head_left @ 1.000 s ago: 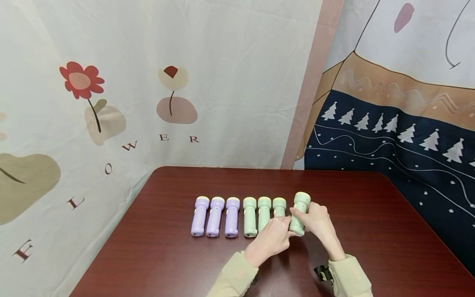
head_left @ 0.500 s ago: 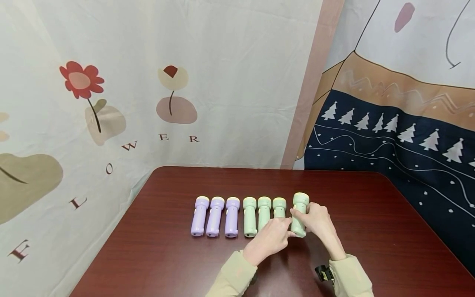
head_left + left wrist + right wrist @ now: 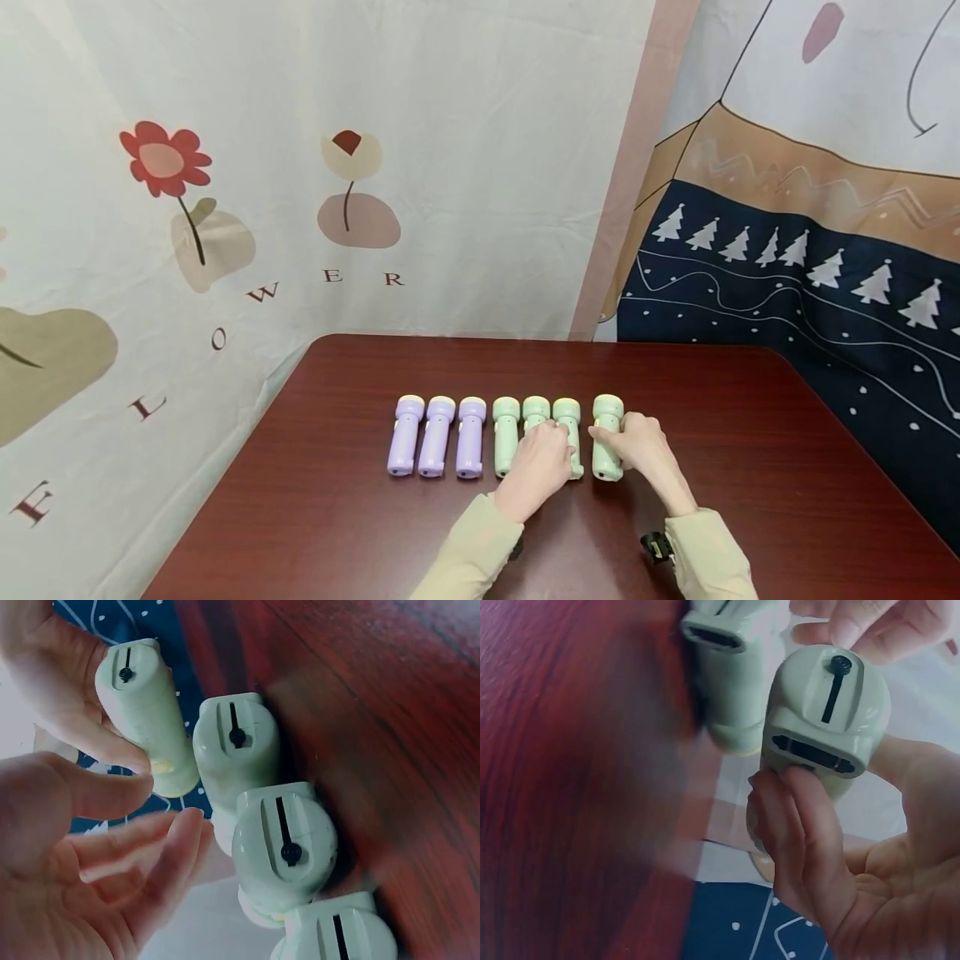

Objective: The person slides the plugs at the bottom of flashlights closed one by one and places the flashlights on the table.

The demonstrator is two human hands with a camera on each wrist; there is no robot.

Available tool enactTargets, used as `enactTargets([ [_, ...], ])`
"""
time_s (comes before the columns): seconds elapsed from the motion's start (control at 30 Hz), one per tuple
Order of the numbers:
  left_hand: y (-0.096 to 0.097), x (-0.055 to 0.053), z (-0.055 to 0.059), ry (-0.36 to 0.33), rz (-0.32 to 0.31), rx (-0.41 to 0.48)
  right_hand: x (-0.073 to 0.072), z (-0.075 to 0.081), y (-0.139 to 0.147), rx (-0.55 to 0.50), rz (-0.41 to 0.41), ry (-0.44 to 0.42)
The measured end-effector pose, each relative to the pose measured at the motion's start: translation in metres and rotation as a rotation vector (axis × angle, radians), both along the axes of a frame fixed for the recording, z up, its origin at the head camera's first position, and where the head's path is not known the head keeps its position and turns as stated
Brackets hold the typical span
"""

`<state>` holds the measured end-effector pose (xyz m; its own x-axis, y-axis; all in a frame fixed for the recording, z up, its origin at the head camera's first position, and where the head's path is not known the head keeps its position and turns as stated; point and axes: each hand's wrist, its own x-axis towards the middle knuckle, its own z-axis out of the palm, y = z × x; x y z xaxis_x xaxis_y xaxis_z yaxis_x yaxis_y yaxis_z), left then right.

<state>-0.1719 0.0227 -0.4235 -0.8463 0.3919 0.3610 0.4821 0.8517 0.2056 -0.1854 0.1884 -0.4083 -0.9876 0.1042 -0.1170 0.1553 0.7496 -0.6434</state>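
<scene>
My right hand (image 3: 643, 442) grips the rightmost green flashlight (image 3: 607, 457), thumb on its left side. Its fingers curl by the tail end in the right wrist view, where the black-slotted end cap (image 3: 832, 694) faces the camera. My left hand (image 3: 536, 467) hovers above the other green flashlights, overlapping the second (image 3: 536, 407) and third (image 3: 567, 410) in the head view. The left wrist view shows its thumb (image 3: 112, 791) and fingers apart, with nothing between them. Left of these lies another green flashlight (image 3: 506, 433).
Three purple flashlights (image 3: 437, 442) lie side by side at the left of the row, heads away from me. The dark red wooden table (image 3: 322, 525) ends at a far edge against a printed curtain (image 3: 480, 167).
The rightmost flashlight has come down and straightened in my right hand. My left hand has left its tail end and moved left over the neighbouring green flashlights.
</scene>
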Motion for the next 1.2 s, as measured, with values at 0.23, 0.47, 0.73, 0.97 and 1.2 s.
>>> enactTargets([
  [0.23,0.008,-0.003,-0.005,0.025,0.053,0.074,-0.010,-0.011,0.000,0.047,0.022,-0.026],
  [0.47,0.010,-0.007,-0.007,0.031,0.061,0.059,-0.016,-0.015,-0.002,0.069,0.034,-0.055],
  [0.73,0.013,-0.006,-0.008,0.026,0.075,0.045,-0.020,-0.020,-0.006,0.099,0.039,-0.071],
  [0.97,0.013,-0.005,-0.008,0.043,0.066,0.053,-0.022,-0.023,-0.008,0.132,0.055,-0.062],
  [1.2,0.012,-0.006,-0.008,0.047,0.057,0.056,-0.021,-0.022,-0.009,0.173,0.059,-0.049],
])
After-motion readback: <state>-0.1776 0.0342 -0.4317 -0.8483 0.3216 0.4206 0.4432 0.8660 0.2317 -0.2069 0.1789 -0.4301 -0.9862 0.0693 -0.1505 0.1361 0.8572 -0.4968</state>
